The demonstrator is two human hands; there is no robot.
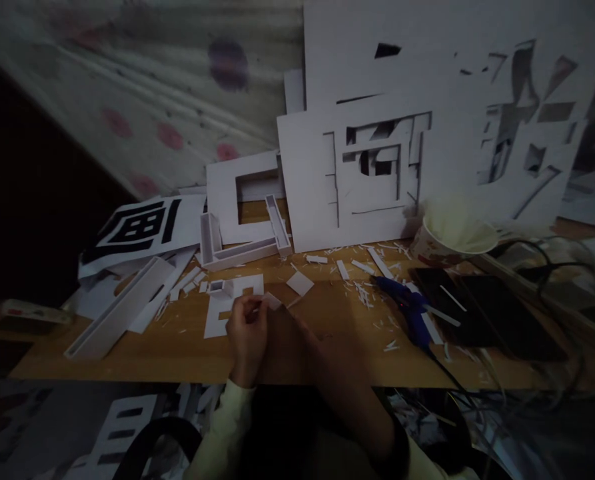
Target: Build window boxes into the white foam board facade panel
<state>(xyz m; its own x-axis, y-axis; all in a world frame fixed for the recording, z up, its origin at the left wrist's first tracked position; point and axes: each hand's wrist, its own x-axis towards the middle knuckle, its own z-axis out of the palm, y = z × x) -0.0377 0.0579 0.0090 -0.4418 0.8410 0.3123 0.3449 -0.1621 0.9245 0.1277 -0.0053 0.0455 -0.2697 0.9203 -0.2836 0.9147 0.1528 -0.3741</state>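
Note:
My left hand (247,330) is closed in a pinch on a small piece of white foam board (273,301), just above the wooden table. To its right is my right hand (322,350), dark and smeared, with a finger reaching towards that piece; whether it grips anything is unclear. Beside the left hand lies a flat white board with square cutouts (214,320), and a small open box of white strips (220,287) stands on it. A loose white square (300,284) lies just beyond the hands.
A blue glue gun (410,307) with a cord lies at right, near two dark phones (512,317). Behind stand cut-out white boards (304,193) and a paper tub (432,247). Hollow white strokes (112,313) and a printed character sheet (142,223) are at left. Scraps litter the table (177,357).

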